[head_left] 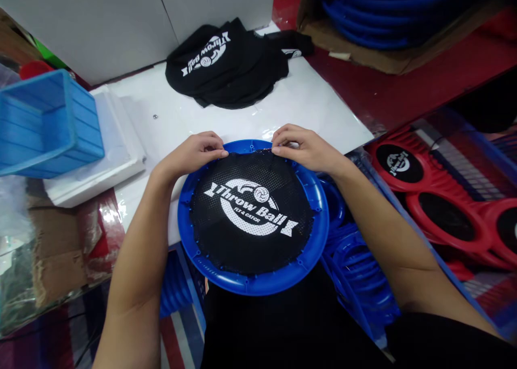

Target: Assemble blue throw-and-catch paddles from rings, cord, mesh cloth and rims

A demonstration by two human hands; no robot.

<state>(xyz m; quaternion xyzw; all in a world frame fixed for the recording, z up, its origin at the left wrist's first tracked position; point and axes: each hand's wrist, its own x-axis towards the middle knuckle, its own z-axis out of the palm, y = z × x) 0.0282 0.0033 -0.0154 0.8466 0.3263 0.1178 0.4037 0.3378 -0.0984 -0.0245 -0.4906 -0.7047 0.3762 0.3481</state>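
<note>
A round blue plastic ring (319, 213) lies in front of me, its far side on the white table's front edge. Across it is a black mesh fabric disc (226, 245) printed "Throw Ball Fly & Catch" in white. Pegs stand along the ring around the mesh. My left hand (202, 152) pinches the mesh's far edge, left of centre. My right hand (297, 145) pinches that same edge further right, thumb against the fingers. Between the hands, a stretch of the mesh edge and the blue rim shows.
Loose black printed mesh pieces (230, 67) lie piled at the table's back. A blue bin (81, 126) stands on a white foam slab (121, 159) at left. Blue rings (363, 266) fill a crate at lower right, beside red-rimmed discs (444, 218). A cardboard box (379, 59) holds more blue rings.
</note>
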